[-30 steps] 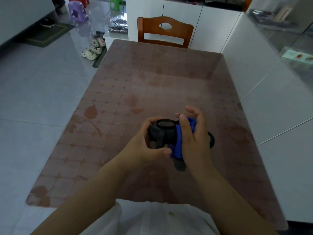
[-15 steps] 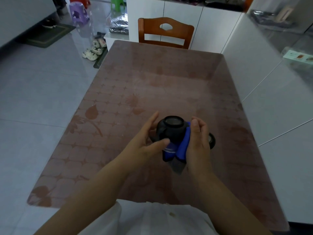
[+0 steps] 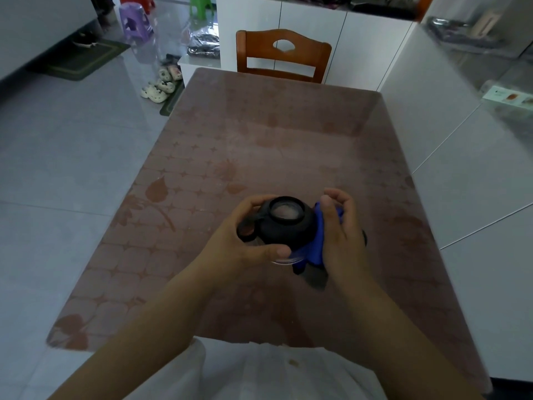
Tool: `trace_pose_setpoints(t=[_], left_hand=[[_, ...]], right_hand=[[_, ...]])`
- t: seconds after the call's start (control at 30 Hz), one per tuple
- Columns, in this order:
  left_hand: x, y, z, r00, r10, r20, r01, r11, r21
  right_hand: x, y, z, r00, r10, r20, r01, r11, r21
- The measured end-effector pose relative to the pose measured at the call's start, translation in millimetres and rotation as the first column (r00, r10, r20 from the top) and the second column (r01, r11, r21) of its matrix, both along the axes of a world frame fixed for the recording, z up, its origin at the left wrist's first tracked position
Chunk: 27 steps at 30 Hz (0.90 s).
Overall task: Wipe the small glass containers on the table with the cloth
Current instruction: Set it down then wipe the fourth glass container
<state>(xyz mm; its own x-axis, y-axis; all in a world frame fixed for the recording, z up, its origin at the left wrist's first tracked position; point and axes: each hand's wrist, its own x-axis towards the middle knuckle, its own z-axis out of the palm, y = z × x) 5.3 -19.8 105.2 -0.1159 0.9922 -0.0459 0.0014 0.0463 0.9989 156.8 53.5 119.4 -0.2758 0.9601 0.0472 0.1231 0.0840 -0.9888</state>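
A small glass container (image 3: 284,226) with a black sleeve and a ring handle on its left is held above the table (image 3: 259,140), mouth facing up. My left hand (image 3: 239,241) grips it from the left and below. My right hand (image 3: 343,235) presses a blue cloth (image 3: 315,243) against the container's right side. A grey part of the cloth hangs down under my right palm. A second dark round container (image 3: 365,237) peeks out behind my right hand, mostly hidden.
The brown patterned table has a wooden chair (image 3: 281,54) at its far end. White cabinets (image 3: 461,168) run along the right edge. Shoes (image 3: 160,85) and small stools (image 3: 135,21) lie on the tiled floor at the far left.
The container has turned in my hands, so its ring handle now shows on the left. My left fingers shifted around it and the cloth slid along its right side.
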Motion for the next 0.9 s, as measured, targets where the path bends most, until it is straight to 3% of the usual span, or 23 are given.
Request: trace_pose_setpoints(t=[0.1, 0.17, 0.23, 0.3, 0.43, 0.73, 0.9], left_hand=[[-1, 0, 2, 0.994, -0.031, -0.105, 0.033, 0.999, 0.010], [3, 1, 2, 0.975, -0.051, -0.217, 0.058, 0.998, 0.024], [7, 2, 1, 0.954, -0.079, -0.289, 0.096, 0.994, 0.045], [8, 2, -1, 0.953, -0.102, -0.285, 0.120, 0.992, 0.045], [5, 2, -7, 0.958, -0.151, -0.245, 0.152, 0.988, -0.016], [-1, 2, -19, 0.975, -0.191, -0.114, 0.190, 0.981, -0.026], [-5, 1, -20, 0.991, -0.118, 0.063, 0.116, 0.993, 0.034]], right_hand=[[7, 16, 10, 1.000, -0.001, 0.030, 0.000, 1.000, 0.026], [4, 16, 17, 0.992, 0.099, 0.082, -0.103, 0.994, 0.048], [-3, 9, 19, 0.949, 0.218, 0.226, -0.236, 0.970, 0.055], [-8, 5, 15, 0.911, 0.236, 0.340, -0.279, 0.957, 0.084], [-4, 10, 8, 0.889, 0.221, 0.401, -0.274, 0.959, 0.078], [12, 17, 1, 0.922, 0.249, 0.295, -0.255, 0.967, -0.019], [14, 7, 0, 0.990, 0.123, 0.072, -0.122, 0.992, -0.027]])
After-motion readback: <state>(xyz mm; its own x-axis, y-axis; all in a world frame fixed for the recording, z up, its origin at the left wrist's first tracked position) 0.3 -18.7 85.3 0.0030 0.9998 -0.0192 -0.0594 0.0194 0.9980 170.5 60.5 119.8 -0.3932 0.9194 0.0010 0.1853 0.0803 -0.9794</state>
